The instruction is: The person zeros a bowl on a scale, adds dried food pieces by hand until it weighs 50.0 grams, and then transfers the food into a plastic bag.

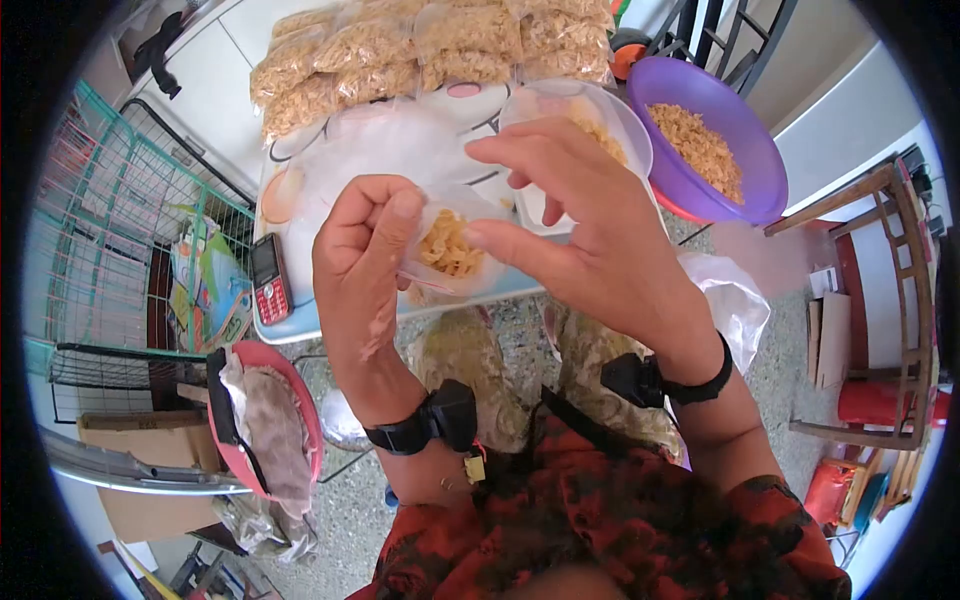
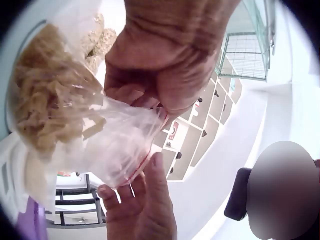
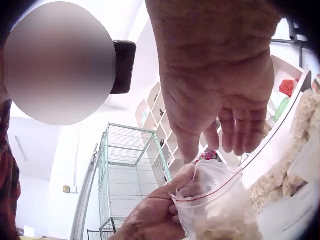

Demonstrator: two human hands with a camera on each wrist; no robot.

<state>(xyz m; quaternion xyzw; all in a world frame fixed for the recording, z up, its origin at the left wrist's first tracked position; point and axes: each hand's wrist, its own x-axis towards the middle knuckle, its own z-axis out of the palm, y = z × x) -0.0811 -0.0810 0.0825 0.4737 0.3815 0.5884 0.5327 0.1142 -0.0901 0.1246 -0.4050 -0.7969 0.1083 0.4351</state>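
A clear zip bag (image 1: 447,250) with a red seal line holds yellowish, curled dry pieces. The left hand (image 1: 365,260) pinches one side of its mouth between thumb and curled fingers; in the left wrist view the bag (image 2: 55,95) hangs from that hand (image 2: 165,65). The right hand (image 1: 600,230) is spread beside the bag, thumb near its edge, fingers loosely extended above the table. In the right wrist view the right hand (image 3: 220,85) is over the bag's mouth (image 3: 215,190); whether its thumb touches the plastic I cannot tell.
Filled bags (image 1: 370,55) are stacked at the table's back. A clear container (image 1: 640,135) with more pieces stands behind the right hand, beside a purple basin (image 1: 765,160) of pieces. A red phone (image 1: 270,285) lies at the table's left edge, near a wire cage (image 1: 150,230).
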